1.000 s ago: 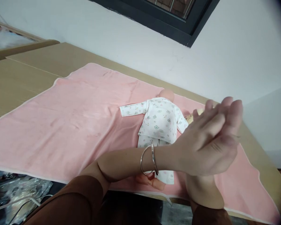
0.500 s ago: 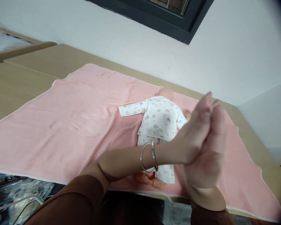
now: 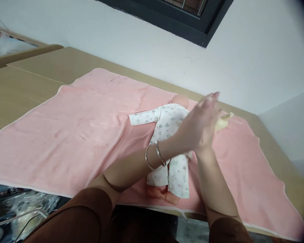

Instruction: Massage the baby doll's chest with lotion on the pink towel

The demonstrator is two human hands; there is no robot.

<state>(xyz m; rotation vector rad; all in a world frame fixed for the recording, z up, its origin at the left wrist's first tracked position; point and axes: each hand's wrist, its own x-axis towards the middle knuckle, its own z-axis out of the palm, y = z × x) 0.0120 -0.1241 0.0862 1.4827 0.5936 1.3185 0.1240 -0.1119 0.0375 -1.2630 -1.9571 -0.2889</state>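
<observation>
My left hand [image 3: 191,128], with silver bangles at the wrist, is pressed palm to palm against my right hand [image 3: 208,133]. The fingers of both look stretched out, somewhat blurred by motion, and nothing shows between them. Beneath the hands lies a baby doll [image 3: 179,100] in a white printed top [image 3: 164,123] and matching trousers [image 3: 178,175]. One sleeve reaches out to the left; its bare feet [image 3: 172,198] point toward me. The other sleeve is hidden by my hands. Just right of my fingers is a pale yellow item [image 3: 222,123], partly covered, perhaps a bottle.
A pink blanket [image 3: 73,128] with white edging covers much of the wooden table [image 3: 40,69]. Behind stands a white wall with a dark window frame [image 3: 197,33]. Clear plastic bags [image 3: 32,206] and cables lie low at the left front.
Both hands, still together, have shifted left and away from me, over the doll's top. The pale yellow item and more of the trousers have come into sight.
</observation>
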